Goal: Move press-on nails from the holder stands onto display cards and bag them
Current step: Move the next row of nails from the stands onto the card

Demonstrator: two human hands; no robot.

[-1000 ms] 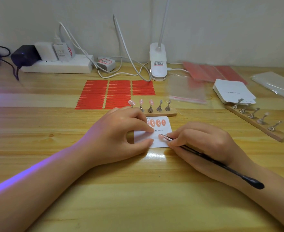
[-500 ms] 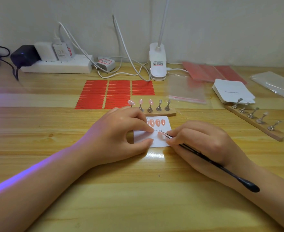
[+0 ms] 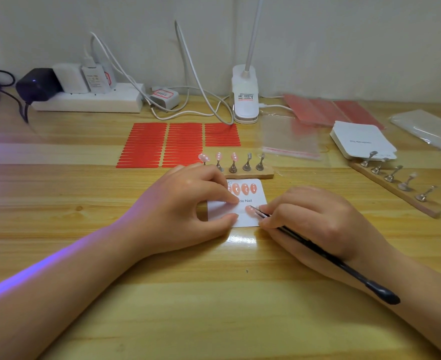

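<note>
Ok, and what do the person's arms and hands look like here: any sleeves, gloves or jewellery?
Both forearms are bare as far as the frame shows: no sleeves in view. The left hand and right hand wear no gloves, rings or watch. A violet streak of light, probably lens flare, runs along the left forearm.

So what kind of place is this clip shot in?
Probably a home or small-shop nail-craft desk: a wooden table against a wall, a power strip and clip lamp, plus press-on nail holder stands.

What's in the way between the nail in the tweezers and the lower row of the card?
Nothing visible. The pink nail at the tweezers tip is already over the display card; the left hand's fingers press the card to its left, apart from it.
</note>
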